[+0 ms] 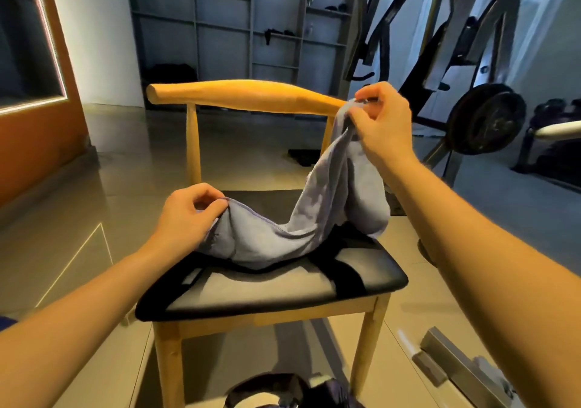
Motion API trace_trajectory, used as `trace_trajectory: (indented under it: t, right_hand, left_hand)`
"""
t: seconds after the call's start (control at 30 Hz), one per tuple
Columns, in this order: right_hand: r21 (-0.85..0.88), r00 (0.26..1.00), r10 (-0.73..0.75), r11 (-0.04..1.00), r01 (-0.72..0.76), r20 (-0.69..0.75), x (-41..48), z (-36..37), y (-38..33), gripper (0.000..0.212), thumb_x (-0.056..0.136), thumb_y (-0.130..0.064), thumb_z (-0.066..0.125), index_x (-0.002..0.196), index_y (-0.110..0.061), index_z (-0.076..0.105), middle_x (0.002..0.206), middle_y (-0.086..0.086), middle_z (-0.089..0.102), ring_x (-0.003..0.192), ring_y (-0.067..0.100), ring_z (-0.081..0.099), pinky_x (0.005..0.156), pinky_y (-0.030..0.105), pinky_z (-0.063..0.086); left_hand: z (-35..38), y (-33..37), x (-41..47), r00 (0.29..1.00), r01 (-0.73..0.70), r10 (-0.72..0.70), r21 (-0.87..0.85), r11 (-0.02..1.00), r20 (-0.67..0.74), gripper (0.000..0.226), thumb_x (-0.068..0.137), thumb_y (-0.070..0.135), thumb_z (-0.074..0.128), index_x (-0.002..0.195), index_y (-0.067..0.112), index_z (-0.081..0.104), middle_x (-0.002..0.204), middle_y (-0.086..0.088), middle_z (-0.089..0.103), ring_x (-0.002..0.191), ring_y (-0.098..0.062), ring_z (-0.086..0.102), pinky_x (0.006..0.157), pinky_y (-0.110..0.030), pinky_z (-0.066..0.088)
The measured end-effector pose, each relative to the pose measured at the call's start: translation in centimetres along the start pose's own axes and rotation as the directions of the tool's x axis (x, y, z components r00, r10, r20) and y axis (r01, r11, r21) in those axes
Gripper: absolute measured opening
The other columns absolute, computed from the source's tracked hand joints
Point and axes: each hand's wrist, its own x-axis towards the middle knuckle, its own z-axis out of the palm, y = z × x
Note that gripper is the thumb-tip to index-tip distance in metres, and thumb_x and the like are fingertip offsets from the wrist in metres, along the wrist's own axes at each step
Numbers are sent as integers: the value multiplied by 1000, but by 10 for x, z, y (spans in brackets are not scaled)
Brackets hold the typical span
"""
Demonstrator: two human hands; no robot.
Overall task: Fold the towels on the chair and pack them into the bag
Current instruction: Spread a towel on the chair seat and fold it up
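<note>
A grey-blue towel [283,234] lies rumpled across the black seat of a wooden chair [245,95]. My left hand [185,216] pinches one towel corner just above the seat's left side. My right hand [382,121] pinches another corner and holds it up high near the right end of the chair's backrest, so the cloth hangs down from it in folds. Under the towel a black item with straps [342,266] lies flat on the seat; it may be the bag. A dark object [283,392] shows on the floor at the bottom edge.
A gym machine with a weight plate [485,118] stands at the right, close behind my right hand. A metal bar [456,363] lies on the tiled floor at lower right. Grey shelving [251,30] fills the back wall and an orange panel [37,109] stands at left.
</note>
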Motion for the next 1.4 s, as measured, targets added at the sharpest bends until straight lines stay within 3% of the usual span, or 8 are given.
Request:
trace_trajectory:
  t: [0.13,0.43,0.63,0.77,0.97,1.2,1.3,1.4]
  right_hand:
    - [49,862,344,920,-388,371,-61,8,23,33,88,6,62,120,-4,61,88,13,62,69,20,60,55,23,52]
    - [118,602,541,679,-725,587,-142,-13,64,17,91,3,63,104,2,73,87,17,72,71,22,65,60,26,54]
    - [-259,586,538,830,-495,605,-143,-39,69,9,90,-4,70,83,1,67,67,13,68,56,21,66,54,29,58]
    - [-624,444,703,706,-336,556,-134,-51,79,6,92,-6,67,97,-2,65,84,19,75,69,27,76,65,37,64]
    - [-643,818,387,765,-28,426,-120,-23,75,20,89,-36,66,98,-18,67,90,3,69,85,27,65,70,41,57]
    - [-595,838,205,786,167,505,-126,34,85,16,92,-36,64,81,-26,69,85,1,60,83,26,60,71,41,54]
    - [-601,849,214,786,144,483,-123,42,89,39,94,-28,57,58,-36,46,68,-4,51,73,29,55,67,40,52]
    - [-532,855,267,847,12,445,-115,38,87,27,94,-27,58,69,-18,61,66,2,61,70,28,57,63,40,50]
  left_hand:
    - [-1,10,-3,992,-62,59,22,998,115,10,94,11,69,89,16,76,81,6,74,84,-7,67,71,-13,52]
    - [15,37,-28,851,-198,157,28,980,501,4,90,25,76,86,25,77,85,13,73,90,-9,68,81,-21,54]
    - [33,41,-37,774,-189,145,6,982,616,10,95,23,70,94,28,79,95,17,72,98,-3,65,87,-15,51]
    - [37,40,-38,760,-182,146,-9,983,633,11,92,21,74,92,29,81,91,21,73,94,-5,67,82,-15,53]
    - [42,43,-37,788,-214,155,28,977,595,4,89,27,77,86,29,79,85,19,74,89,-5,68,81,-18,53]
    - [45,45,-35,796,-229,148,66,971,587,10,93,21,72,90,26,81,89,17,75,94,-5,67,87,-18,50]
    - [44,43,-34,803,-220,129,88,971,582,11,95,22,71,93,27,80,92,17,74,96,-3,65,89,-17,50]
    - [41,43,-31,830,-228,140,100,968,541,9,93,24,72,93,28,80,91,17,75,95,-2,66,87,-15,50]
